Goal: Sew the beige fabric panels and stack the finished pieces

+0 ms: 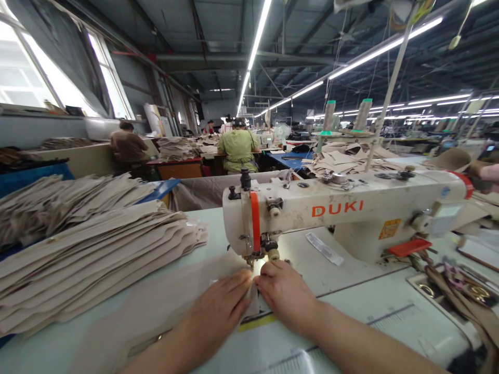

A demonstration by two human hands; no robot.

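A white sewing machine (288, 202) with red lettering stands before me, its lamp lighting the needle area. My left hand (218, 311) lies with fingers stretched flat on a pale beige fabric piece (183, 280), fingertips close to the presser foot (251, 264). Just right of the needle, my right hand (288, 296) has its fingers curled and pressed together at the fabric's edge. Both hands' fingertips nearly meet there and hide most of the stitching spot. The fabric spreads out to the left over the table.
Stacked beige fabric pieces (97, 254) lie at left. A tray (432, 296) with metal rings and straps sits at right. A small clear packet (324, 248) rests on the machine bed. Thread cones (362, 115) stand behind. A co-worker in green (238, 148) sits ahead.
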